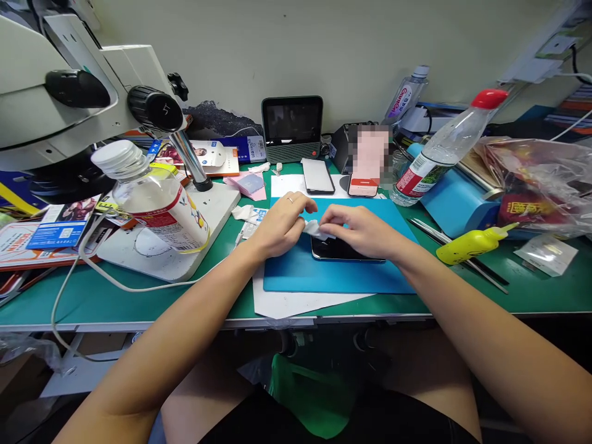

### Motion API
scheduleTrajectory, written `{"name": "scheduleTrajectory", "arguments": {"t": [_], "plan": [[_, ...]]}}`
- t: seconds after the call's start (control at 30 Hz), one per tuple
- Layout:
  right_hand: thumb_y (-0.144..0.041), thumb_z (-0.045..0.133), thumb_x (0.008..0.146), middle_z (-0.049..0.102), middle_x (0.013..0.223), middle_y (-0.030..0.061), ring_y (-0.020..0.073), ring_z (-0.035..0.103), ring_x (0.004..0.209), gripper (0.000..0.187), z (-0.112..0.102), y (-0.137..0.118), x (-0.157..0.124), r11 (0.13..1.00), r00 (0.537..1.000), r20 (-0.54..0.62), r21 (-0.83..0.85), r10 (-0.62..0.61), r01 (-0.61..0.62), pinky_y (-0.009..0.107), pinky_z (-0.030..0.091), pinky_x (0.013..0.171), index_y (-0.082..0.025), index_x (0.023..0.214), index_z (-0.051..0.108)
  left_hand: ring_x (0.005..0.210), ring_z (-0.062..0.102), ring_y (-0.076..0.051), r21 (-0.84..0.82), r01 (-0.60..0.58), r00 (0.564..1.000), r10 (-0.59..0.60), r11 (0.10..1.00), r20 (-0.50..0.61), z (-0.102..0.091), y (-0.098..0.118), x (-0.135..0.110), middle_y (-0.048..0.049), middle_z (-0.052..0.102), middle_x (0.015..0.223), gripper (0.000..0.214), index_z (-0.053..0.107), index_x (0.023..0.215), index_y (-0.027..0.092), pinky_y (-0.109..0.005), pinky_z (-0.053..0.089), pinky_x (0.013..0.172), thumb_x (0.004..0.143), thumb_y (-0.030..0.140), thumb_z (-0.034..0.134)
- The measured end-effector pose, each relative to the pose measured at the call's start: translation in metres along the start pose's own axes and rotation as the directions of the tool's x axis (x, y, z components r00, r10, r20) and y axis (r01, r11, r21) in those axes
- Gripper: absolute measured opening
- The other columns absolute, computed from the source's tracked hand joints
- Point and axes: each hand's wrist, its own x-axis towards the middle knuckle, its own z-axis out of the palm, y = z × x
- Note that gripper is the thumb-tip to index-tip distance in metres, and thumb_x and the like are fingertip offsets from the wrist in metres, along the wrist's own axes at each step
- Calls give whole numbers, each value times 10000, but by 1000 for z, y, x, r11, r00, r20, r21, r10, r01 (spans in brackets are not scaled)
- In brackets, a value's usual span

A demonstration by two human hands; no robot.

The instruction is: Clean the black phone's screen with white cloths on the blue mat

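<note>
Over the blue mat [296,274] my two hands meet at a small crumpled white wipe [317,230]. My right hand [356,228] pinches the wipe between thumb and fingers, just above a dark-screened phone [340,248]. The phone lies flat on the mat, partly covered by that hand. My left hand [285,223], with a ring on one finger, is curled at the left end of the wipe. Its thumb and fingertips close on that edge, though part of the grip is hidden.
A microscope [69,105] and a large bottle [157,203] stand on the left. Behind are a small display [292,129], a pale phone [317,176] and a pink-screened phone [369,160]. Rightward are a red-capped bottle [448,148], tweezers [462,256] and a yellow squeeze bottle [472,248].
</note>
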Motion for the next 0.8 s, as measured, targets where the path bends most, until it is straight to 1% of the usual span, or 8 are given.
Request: {"name": "scheduleTrajectory", "arguments": {"t": [0.07,0.17,0.23,0.33,0.5,0.67,0.73,0.8], "plan": [[-426,616,912,738,853,38,212,671,790,211,-9,6,-3,998,985,-172,59,15,-5,344,494,721,-222,878,662,1001,574,-232,16,13,997,-12,1000,-76,0,-2,0,-73,639,1042,343,543,1002,206,-384,480,898,754,12,408],[-402,662,878,739,869,35,223,681,794,159,-23,25,-12,991,912,-402,133,82,-31,369,525,719,-243,880,654,977,585,-225,18,38,991,-35,999,-131,1,-5,0,-68,646,1022,351,538,975,210,-376,491,869,731,-6,408],[-371,671,871,744,879,34,230,692,805,115,-27,40,-19,989,856,-506,143,106,-38,389,544,733,-258,886,650,964,589,-218,16,51,990,-48,999,-135,2,-6,0,-65,648,1009,336,545,964,207,-366,491,859,745,-7,407],[-351,662,880,743,884,34,239,698,821,83,-21,58,-30,993,781,-615,110,109,-51,413,556,761,-270,892,651,953,592,-210,26,67,992,-64,997,-110,4,-6,0,-57,654,988,301,562,941,205,-354,486,851,781,-1,413],[-321,644,896,728,882,31,224,688,820,72,-5,64,-38,996,721,-689,2,69,-92,383,541,746,-249,895,651,916,601,-197,37,111,992,-109,993,-59,7,-2,1,-46,667,957,205,589,926,202,-342,487,835,885,56,452],[-259,634,919,715,848,30,211,656,776,46,0,58,-39,973,683,-713,-231,-158,-16,366,522,707,-247,880,655,948,612,-197,33,90,996,-90,995,14,10,8,2,-45,677,1002,112,606,1037,207,-344,494,863,969,183,520],[-241,631,931,717,853,36,213,663,796,49,2,56,-39,951,708,-659,-305,-255,59,369,532,731,-242,892,660,991,611,-204,31,62,998,-63,998,31,12,12,2,-52,676,1046,128,602,1093,206,-346,492,887,977,216,548],[-229,625,941,724,860,47,218,670,817,55,5,53,-38,924,756,-566,-356,-330,137,373,542,752,-233,921,676,1033,604,-211,30,34,999,-35,999,34,13,15,2,-60,671,1080,162,596,1134,202,-347,487,907,975,220,569]]}}
